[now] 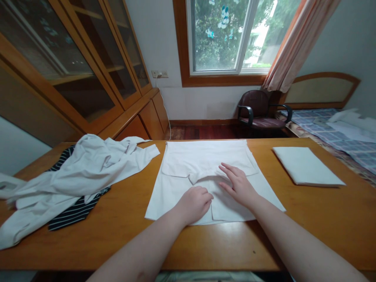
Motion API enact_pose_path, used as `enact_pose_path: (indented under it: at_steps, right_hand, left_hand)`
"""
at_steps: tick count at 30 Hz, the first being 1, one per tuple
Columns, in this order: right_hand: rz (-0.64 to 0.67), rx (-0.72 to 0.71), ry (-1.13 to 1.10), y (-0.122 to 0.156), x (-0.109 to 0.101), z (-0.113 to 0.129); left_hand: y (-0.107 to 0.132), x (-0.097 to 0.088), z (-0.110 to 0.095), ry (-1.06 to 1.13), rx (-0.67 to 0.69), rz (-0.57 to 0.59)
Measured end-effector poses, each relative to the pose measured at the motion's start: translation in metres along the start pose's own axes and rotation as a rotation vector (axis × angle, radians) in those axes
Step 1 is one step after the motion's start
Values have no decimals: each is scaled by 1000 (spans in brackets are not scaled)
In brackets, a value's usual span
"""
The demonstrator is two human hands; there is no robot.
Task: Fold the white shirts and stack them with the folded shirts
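Observation:
A white garment that looks like a shirt (182, 156) lies flat on the wooden table in front of me. Its far part is folded over toward me, and the flap's near edge is bunched in the middle. My left hand (195, 203) rests low on the cloth beside the front opening, its fingers curled in on the fabric; the fingertips are partly hidden. Just right of the middle, my right hand (236, 186) is open with fingers spread, over the folded flap's near edge. Whether its fingertips touch the cloth I cannot tell.
On the table's left, a crumpled white shirt (96, 164) covers part of a black-and-white striped cloth (79, 211). A neatly folded white cloth (307, 166) sits at right. Beyond the table are a glass-fronted cabinet (117, 105), an armchair (261, 109) and a bed (346, 131).

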State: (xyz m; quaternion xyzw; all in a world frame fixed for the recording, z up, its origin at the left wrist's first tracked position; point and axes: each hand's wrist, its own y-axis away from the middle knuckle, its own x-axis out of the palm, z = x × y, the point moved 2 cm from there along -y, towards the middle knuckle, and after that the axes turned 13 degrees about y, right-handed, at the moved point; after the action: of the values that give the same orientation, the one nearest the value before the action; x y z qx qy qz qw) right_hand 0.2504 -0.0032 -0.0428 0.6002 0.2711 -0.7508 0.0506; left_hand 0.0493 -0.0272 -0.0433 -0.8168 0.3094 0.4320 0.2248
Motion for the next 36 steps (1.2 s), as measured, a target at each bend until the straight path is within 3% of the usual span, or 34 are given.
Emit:
enact_pose_path:
  at_steps: [4, 11, 19, 25, 29, 36]
  right_hand:
    - [108, -73, 72, -3, 13, -4]
    - [159, 30, 114, -6, 19, -17]
    - [321, 106, 160, -8, 4, -19]
    - [368, 182, 189, -9, -4, -23]
    - [366, 239, 170, -7, 0, -26]
    - [328, 292, 164, -8, 6, -20]
  left_hand:
    - [-3, -8, 13, -90, -91, -215]
    - [-1, -4, 30, -129, -163, -6]
    - [4, -21, 34, -10, -253, 74]
    - [2, -30, 32, -11, -267, -31]
    - [1, -23, 38, -46, -350, -180]
    - [-4, -13, 47, 14, -381, -252]
